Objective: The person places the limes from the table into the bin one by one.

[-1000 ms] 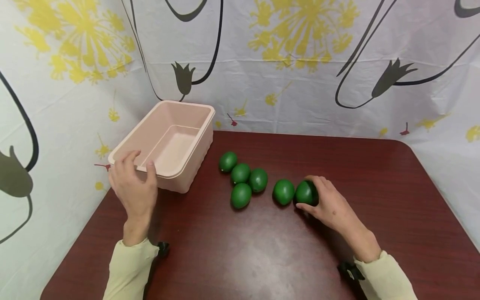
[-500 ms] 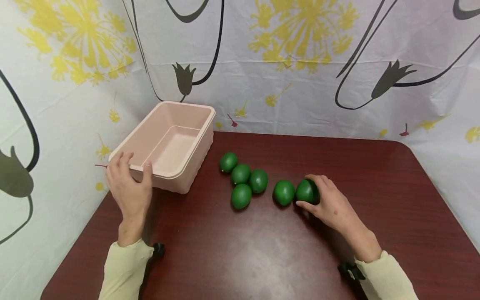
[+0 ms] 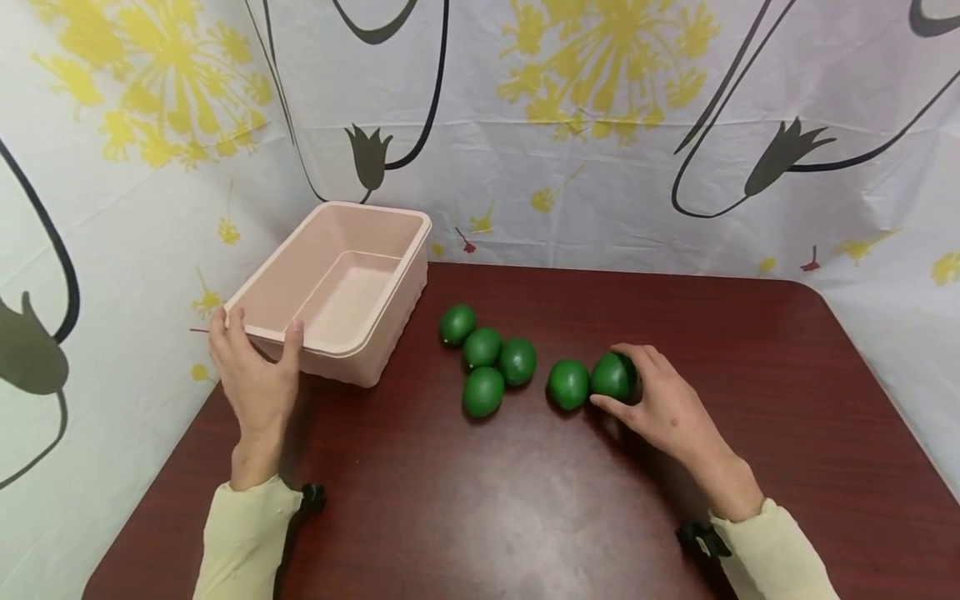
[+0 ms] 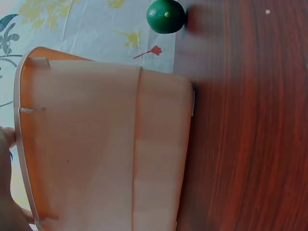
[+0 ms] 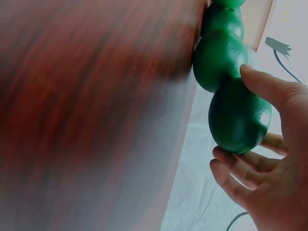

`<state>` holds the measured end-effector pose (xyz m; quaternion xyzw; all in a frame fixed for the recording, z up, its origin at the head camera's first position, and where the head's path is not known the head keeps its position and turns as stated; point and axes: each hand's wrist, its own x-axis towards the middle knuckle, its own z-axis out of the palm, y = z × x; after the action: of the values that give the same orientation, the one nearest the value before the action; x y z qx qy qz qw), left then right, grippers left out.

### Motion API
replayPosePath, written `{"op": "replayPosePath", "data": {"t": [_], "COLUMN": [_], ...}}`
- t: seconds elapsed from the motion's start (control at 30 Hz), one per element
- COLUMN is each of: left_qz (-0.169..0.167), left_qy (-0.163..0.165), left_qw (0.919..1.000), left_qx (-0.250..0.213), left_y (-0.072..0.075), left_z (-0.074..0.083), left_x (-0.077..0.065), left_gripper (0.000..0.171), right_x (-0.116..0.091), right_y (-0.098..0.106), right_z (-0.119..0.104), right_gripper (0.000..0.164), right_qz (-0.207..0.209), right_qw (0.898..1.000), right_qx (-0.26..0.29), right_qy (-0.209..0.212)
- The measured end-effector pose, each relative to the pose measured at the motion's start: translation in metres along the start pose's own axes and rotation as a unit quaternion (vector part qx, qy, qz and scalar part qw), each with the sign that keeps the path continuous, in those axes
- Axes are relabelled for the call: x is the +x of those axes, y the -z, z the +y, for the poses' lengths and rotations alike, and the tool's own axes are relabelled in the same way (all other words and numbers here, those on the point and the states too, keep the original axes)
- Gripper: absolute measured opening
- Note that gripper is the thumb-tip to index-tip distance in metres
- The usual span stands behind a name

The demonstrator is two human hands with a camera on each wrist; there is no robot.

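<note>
My right hand [image 3: 663, 400] holds a green lime [image 3: 611, 377] between thumb and fingers, right of the table's middle. In the right wrist view the thumb lies at the top of this lime [image 5: 238, 115], with fingers below and behind it. A second lime [image 3: 567, 385] sits right beside it on the left. My left hand [image 3: 255, 375] is at the near-left corner of a pale pink plastic bin [image 3: 360, 346], fingers spread along its rim. The bin's outer wall [image 4: 91, 144] fills much of the left wrist view.
Several more limes lie clustered between the bin and the right hand, among them a front lime [image 3: 483, 392] and a rear lime [image 3: 457, 324]. The dark red wooden table [image 3: 480, 500] meets a patterned white cloth [image 3: 570, 200] at the back and left.
My left hand has slid left along the bin's near rim, its fingertips drawing back from over the bin. The lime in my right hand has shifted slightly up in the head view.
</note>
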<state>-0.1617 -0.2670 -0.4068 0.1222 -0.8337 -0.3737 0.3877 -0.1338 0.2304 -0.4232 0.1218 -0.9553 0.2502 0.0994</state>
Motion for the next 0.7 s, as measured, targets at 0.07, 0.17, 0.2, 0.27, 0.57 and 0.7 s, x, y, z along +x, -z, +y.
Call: {"op": "replayPosePath", "data": {"t": [0.07, 0.17, 0.2, 0.27, 0.57, 0.7], "left_qz": [-0.011, -0.029, -0.036, -0.049, -0.073, -0.07], "left_qy": [0.018, 0.043, 0.05, 0.064, 0.09, 0.084], "left_qw": [0.9998, 0.9987, 0.9981, 0.9968, 0.993, 0.9934], "left_qx": [0.001, 0.0, -0.001, -0.003, -0.024, -0.035], "left_y": [0.0008, 0.0022, 0.0027, 0.0036, 0.0051, 0.0043], "left_z": [-0.0007, -0.001, -0.001, -0.0011, -0.0032, -0.0032], "left_x": [0.0004, 0.0014, 0.0017, 0.0019, 0.0026, 0.0029], "left_gripper": [0.093, 0.096, 0.097, 0.099, 0.098, 0.099], "right_x": [0.0002, 0.0008, 0.0008, 0.0009, 0.0014, 0.0023], "right_y": [-0.0002, -0.0008, -0.001, -0.0013, -0.0041, -0.0044], "right_z": [-0.0004, -0.001, -0.001, -0.0015, -0.0047, -0.0056], "right_gripper": [0.073, 0.074, 0.074, 0.074, 0.074, 0.075], "right_qz": [0.009, 0.022, 0.027, 0.034, 0.051, 0.063], "right_qw": [1.0, 1.0, 1.0, 0.999, 0.999, 0.998], "right_qx": [0.0, 0.001, 0.0, 0.0, 0.008, 0.012], "right_qy": [0.004, 0.009, 0.01, 0.011, 0.015, 0.02]}}
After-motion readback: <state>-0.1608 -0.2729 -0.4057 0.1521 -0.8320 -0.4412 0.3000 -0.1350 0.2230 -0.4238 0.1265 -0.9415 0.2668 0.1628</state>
